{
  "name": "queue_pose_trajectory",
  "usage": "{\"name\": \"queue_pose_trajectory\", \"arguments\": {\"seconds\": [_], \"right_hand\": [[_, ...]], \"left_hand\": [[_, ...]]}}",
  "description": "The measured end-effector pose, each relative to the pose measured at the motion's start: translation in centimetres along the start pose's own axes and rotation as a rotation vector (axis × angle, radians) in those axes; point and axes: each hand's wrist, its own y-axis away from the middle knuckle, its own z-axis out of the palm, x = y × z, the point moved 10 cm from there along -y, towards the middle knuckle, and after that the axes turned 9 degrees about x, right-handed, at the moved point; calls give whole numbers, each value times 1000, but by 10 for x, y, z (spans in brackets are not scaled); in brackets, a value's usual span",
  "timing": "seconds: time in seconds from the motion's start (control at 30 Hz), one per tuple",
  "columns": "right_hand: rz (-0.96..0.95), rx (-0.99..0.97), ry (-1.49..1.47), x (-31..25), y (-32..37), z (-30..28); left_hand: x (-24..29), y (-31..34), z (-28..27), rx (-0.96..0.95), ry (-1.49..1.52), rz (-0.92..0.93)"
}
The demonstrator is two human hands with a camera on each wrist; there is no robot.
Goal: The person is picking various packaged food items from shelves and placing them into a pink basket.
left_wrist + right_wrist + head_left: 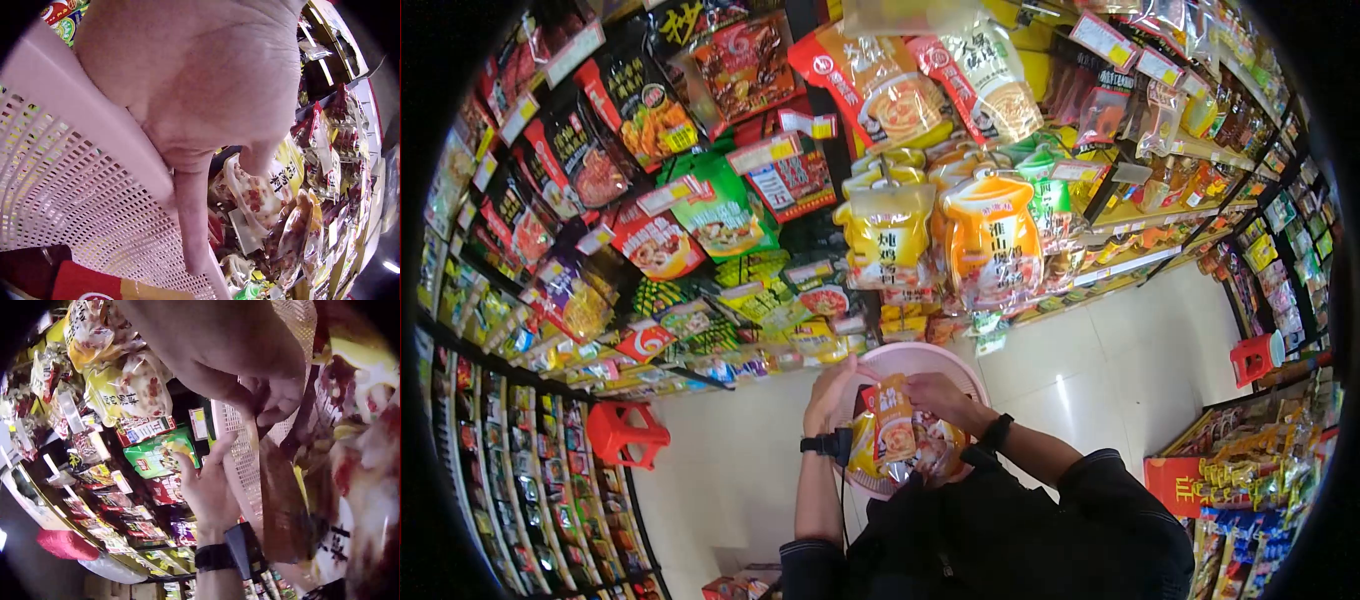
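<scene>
I hold a pink perforated basket up at my chest. My left hand rests against its left rim. In the left wrist view the palm lies on the rim and one straight finger lies flat on the basket's mesh, with the thumb apart. My right hand reaches into the basket and pinches the top of an orange snack packet. The right wrist view shows its fingers curled on that packet, with other packets beside it. It also shows the left hand on the mesh.
Shelves of hanging food packets fill the wall ahead and both sides of the aisle. A red stool stands on the white tiled floor at left, another red stool at right. A low display of packets is close on my right.
</scene>
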Motion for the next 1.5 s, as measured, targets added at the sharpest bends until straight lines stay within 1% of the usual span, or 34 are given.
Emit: {"name": "queue_pose_trajectory", "arguments": {"seconds": [0.03, 0.07, 0.13, 0.17, 0.2, 0.23, 0.27, 0.3, 0.33, 0.37, 0.4, 0.43, 0.47, 0.53, 0.57, 0.6, 0.63, 0.67, 0.7, 0.77, 0.8, 0.87, 0.93, 1.0, 1.03, 1.1, 1.13, 1.2, 1.3, 1.33, 1.4, 1.43, 1.47, 1.5], "right_hand": [[228, 75, -78, 22, -4, -7], [202, 64, -79, 15, -12, -8], [69, 22, -145, -32, 13, 4], [-15, 91, -155, -70, 19, -6], [10, 99, -151, -91, 32, -6], [30, 105, -149, -123, 42, -1], [-74, 103, -137, -207, 56, 5], [-320, 103, 92, -215, 50, -6], [-486, 68, 89, -264, 54, -7], [-496, 197, 154, -334, 50, -13], [-560, 246, 237, -341, 50, -15], [-602, 271, 237, -377, 46, -13], [-668, 244, 253, -406, 31, -10], [-782, 183, 260, -451, 4, 0], [-829, 150, 252, -468, -5, 6], [-840, 151, 246, -480, -16, 8], [-898, 167, 255, -492, -23, 10], [-953, 182, 266, -503, -27, 11], [-957, 179, 265, -509, -35, 10], [-1043, 181, 194, -523, -37, 11], [-1047, 171, 197, -525, -40, 13], [-1236, 165, 48, -541, -22, 18], [-1199, 143, -20, -545, -30, 21], [-1419, 427, 370, -556, -22, 22], [-1423, 423, 368, -557, -19, 25], [-1437, 575, 506, -555, -10, 28], [-1440, 568, 507, -553, -8, 30], [-1471, 712, 540, -551, -1, 28], [-1455, 664, 483, -547, -18, 23], [-1456, 658, 482, -546, -24, 23], [-1468, 728, 477, -545, -31, 18], [-1400, 821, 557, -546, -34, 15], [-1384, 806, 565, -546, -36, 17], [-1283, 866, 680, -545, -44, 17]], "left_hand": [[-6, 1, -1, 25, 136, -111], [-6, -3, -9, 54, 265, -211], [-8, -1, -14, 67, 238, -210], [4, -2, -28, 94, 140, -118], [6, 3, -29, 114, 54, -39], [-3, 4, -36, 148, 47, -44], [0, 6, -42, 148, 39, -37], [-5, 9, -43, 158, 66, -67], [-8, 12, -46, 166, 88, -94], [-15, 14, -47, 176, 145, -154], [-19, 13, -46, 176, 145, -154], [-13, 13, -47, 181, 129, -127], [-6, 14, -48, 186, 111, -100], [7, 19, -47, 185, 98, -109], [12, 21, -47, 182, 95, -122], [10, 18, -51, 183, 86, -114], [4, 14, -55, 183, 89, -79], [1, 13, -57, 184, 95, -46], [-11, 12, -62, 201, 93, -80], [-4, 14, -65, 196, 84, -39], [1, 14, -65, 188, 77, -1], [-4, 14, -72, 199, 49, -25], [-9, 15, -74, 208, 18, -54], [-10, 15, -77, 216, 12, -39], [-8, 16, -78, 220, 12, -35], [-7, 15, -76, 222, 27, -30], [-1, 17, -75, 226, 32, -26], [5, 22, -73, 233, 2, -81], [-20, 14, -81, 245, 33, -83], [-18, 15, -82, 250, 35, -82], [-9, 16, -77, 209, 44, -4], [-14, 16, -79, 215, 55, -16], [-13, 14, -82, 212, 3, 23], [-15, 13, -86, 211, -48, 58]]}}
